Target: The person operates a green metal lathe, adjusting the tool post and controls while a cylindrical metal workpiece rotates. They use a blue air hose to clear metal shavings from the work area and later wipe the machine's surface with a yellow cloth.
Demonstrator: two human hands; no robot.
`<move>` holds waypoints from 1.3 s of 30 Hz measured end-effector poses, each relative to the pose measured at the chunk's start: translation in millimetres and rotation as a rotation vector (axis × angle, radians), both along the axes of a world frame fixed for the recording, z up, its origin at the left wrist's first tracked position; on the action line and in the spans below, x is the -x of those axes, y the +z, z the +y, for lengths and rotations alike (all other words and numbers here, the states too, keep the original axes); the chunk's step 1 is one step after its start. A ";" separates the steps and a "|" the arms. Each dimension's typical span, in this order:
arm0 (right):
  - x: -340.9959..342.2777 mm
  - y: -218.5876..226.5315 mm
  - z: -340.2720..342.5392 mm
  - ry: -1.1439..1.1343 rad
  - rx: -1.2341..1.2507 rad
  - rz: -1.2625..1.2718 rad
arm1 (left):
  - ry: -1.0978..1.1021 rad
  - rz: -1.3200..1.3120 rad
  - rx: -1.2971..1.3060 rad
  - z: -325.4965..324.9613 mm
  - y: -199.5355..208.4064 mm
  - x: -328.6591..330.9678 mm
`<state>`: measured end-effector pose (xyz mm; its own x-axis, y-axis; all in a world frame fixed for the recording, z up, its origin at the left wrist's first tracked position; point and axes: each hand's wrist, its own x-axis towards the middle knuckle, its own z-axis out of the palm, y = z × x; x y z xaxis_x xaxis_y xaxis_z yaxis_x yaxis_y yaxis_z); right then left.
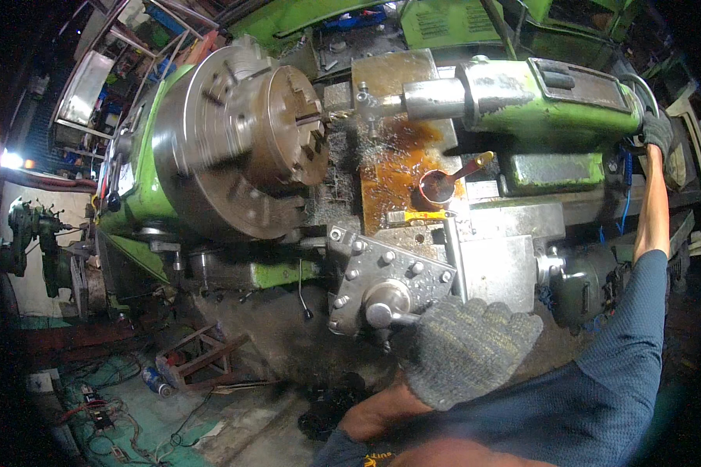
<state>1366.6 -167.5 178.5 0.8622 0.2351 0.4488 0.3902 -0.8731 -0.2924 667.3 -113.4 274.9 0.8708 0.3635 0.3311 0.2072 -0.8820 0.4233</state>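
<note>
My left hand (475, 354), in a grey knitted glove, is closed over the end of the lever (403, 318) on the square tool post (389, 280). Its curled fingers are mostly hidden underneath. At far right my right hand (659, 131), also gloved, grips the rim of the tailstock handwheel (640, 89). From the green tailstock (514, 101) a steel quill (432, 100) reaches left, with a slim drill-like tool (341, 114) pointing at the lathe chuck (288, 128). The chuck's large round plate (202, 148) looks streaked, as if turning.
On the oily carriage plate (401, 171) stand a small cup (438, 187) of dark liquid with a brush (473, 165) in it and a yellow-handled brush (420, 217). Metal chips (331, 187) lie below the chuck. A control lever (304, 292) hangs in front. Cables and a can (157, 381) lie on the floor.
</note>
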 end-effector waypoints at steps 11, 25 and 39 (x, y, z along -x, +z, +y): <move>-12.1 -5.6 -3.8 -0.051 0.004 0.005 | -0.070 0.116 0.042 3.6 3.5 -1.6; -33.1 -39.1 -79.0 0.601 0.051 -0.445 | 0.291 -0.158 -0.228 -13.5 -22.5 -2.3; -128.1 -290.7 -86.2 0.641 -1.383 1.167 | 0.588 -0.183 -0.391 -26.0 -9.8 -36.0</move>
<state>1494.8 -253.7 -112.2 0.7712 0.6318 -0.0774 -0.3621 0.3355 -0.8697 703.3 -139.3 265.1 0.4866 0.5794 0.6539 0.6494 -0.7405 0.1730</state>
